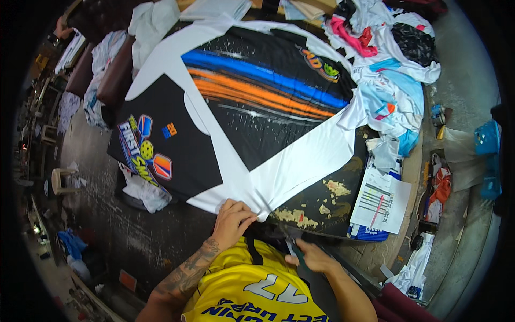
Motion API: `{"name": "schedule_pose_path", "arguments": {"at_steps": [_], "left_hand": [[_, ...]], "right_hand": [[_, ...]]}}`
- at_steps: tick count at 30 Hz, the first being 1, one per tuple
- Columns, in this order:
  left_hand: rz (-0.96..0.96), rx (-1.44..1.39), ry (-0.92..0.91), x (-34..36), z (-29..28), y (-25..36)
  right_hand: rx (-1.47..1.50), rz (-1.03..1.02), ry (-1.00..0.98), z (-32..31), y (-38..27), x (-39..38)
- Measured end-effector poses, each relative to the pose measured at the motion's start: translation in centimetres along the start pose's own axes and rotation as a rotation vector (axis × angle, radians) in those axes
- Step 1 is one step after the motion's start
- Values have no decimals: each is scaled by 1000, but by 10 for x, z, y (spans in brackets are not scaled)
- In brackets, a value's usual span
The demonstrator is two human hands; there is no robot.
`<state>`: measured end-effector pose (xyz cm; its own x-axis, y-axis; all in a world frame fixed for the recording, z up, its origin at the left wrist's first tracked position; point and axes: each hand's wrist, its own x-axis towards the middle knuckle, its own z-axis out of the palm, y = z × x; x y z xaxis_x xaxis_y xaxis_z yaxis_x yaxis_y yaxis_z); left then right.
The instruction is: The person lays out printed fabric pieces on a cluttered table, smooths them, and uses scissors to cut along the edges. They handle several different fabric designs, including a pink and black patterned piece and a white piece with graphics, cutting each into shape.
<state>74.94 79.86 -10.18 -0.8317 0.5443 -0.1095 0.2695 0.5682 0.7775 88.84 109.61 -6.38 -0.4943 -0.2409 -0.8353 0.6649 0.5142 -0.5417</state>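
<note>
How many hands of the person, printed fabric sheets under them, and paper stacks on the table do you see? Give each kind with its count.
Hands: 2, the left hand pinching the fabric edge and the right hand
Printed fabric sheet: 1
Paper stack: 1
Total: 4

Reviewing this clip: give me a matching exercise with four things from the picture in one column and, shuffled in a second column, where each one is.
Things:
1. left hand
2. right hand
3. sheet of paper with a pink pen
4. pile of clothes

Places:
A. far right end of the table
B. near table edge, holding a dark tool
C. pinching the near corner of the printed fabric
D. right of the fabric, on a worn dark patch

Pairs: 1-C, 2-B, 3-D, 4-A
</note>
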Motion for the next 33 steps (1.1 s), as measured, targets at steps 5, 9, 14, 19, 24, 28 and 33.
{"name": "schedule_pose_path", "arguments": {"at_steps": [5, 9, 14, 19, 24, 28, 33], "left_hand": [[41, 92, -43, 6, 2, 4], [52, 87, -81, 14, -3, 1], [83, -1, -141, 24, -7, -10], [110, -84, -265, 31, -14, -26], [101, -238, -335, 38, -21, -38], [148, -274, -421, 44, -21, -51], [188, -427, -514, 58, -21, -72]], "right_hand": [[-72, 140, 52, -18, -26, 19], [-39, 192, 28, -26, -54, 34], [-172, 105, 102, -38, -94, 65], [-139, 71, 37, -45, -128, 95], [-124, 28, 106, -54, -170, 130], [-31, -20, 131, -60, -208, 152], [-194, 104, 51, -77, -250, 188]]}}
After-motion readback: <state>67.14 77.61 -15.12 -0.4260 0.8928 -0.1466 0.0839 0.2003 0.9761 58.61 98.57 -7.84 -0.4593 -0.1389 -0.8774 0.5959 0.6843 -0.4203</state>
